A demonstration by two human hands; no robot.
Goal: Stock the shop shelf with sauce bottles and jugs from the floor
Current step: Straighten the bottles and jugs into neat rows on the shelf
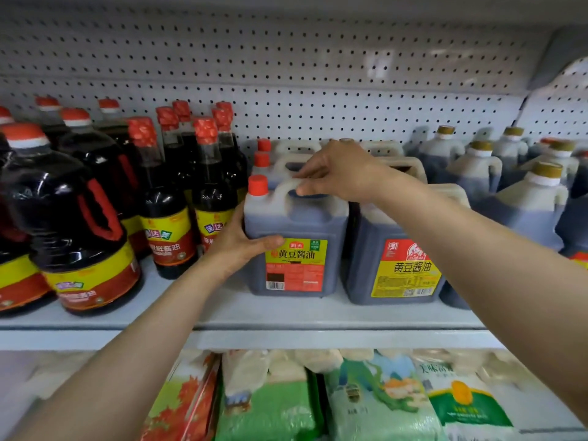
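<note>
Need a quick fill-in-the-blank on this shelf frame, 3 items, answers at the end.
1. The right hand grips the jug's ____.
2. The left hand holds the side of the jug, whose cap is ____ in colour.
3. The jug stands on the shelf directly left of another jug whose label is mostly ____.

Answers: handle; red; yellow

Single head-worn view is facing forward, slightly downward, sitting close to the white metal shelf's (286, 316) front edge.
</note>
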